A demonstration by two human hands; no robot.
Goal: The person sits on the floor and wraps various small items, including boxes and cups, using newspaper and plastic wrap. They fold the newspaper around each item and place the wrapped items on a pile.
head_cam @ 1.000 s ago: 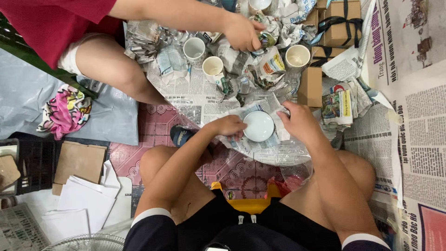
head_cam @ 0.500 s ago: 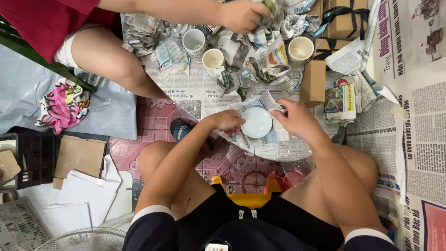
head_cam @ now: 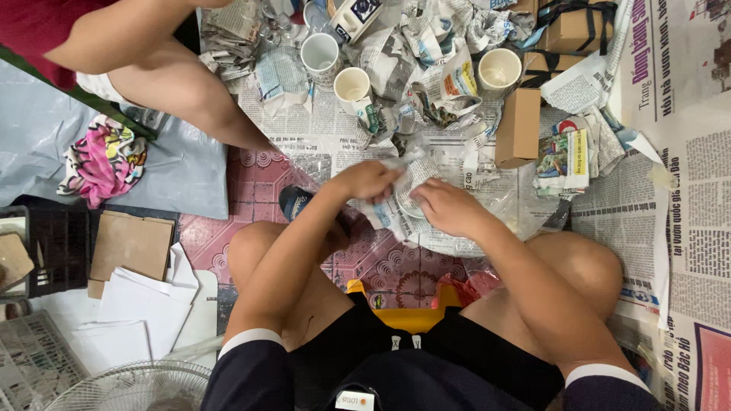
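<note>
On the floor between the knees, left hand (head_cam: 369,181) and right hand (head_cam: 449,207) have fingers closed on a newspaper-wrapped bundle (head_cam: 402,199); the thin sheet could tear, or the bundle slip, if pulled unevenly.

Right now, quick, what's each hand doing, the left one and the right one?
Left hand: fingers closed on the newspaper-wrapped bundle, gripping its left side.
Right hand: fingers curled over the same bundle from the right, pressing the paper down.
</note>
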